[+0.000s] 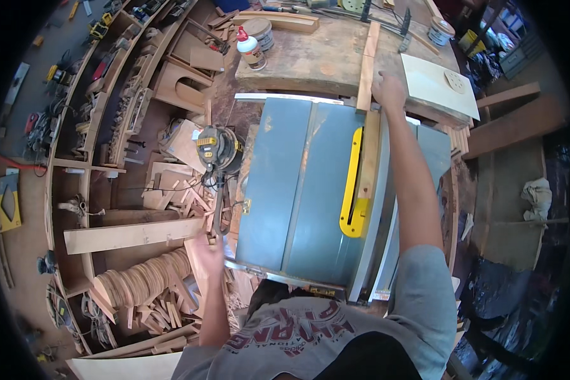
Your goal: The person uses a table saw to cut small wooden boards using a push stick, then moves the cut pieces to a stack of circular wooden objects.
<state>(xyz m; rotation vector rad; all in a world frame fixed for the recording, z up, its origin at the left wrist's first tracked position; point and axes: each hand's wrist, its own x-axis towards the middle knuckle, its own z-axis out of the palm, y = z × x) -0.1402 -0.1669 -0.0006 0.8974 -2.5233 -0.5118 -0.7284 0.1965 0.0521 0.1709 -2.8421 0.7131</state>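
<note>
My right arm reaches over a table saw with a grey-blue top (275, 183). My right hand (389, 92) is closed at the edge of a long wooden strip (368, 63), beyond the saw's far edge. A second wooden piece (368, 168) lies between the yellow blade insert (351, 190) and the metal fence (375, 209). At the saw's near left corner, my left hand (209, 253) is closed around the end of a long pale wooden board (133, 235), which stretches leftward over the shelving. My left fingertips are partly hidden.
A workbench (297, 73) behind the saw carries a glue bottle (252, 50), a tub (259, 33) and a pale sheet (434, 82). A power sander (216, 150) sits left of the saw. Wood offcuts (174, 190) and a row of curved wooden pieces (142, 275) fill the left side.
</note>
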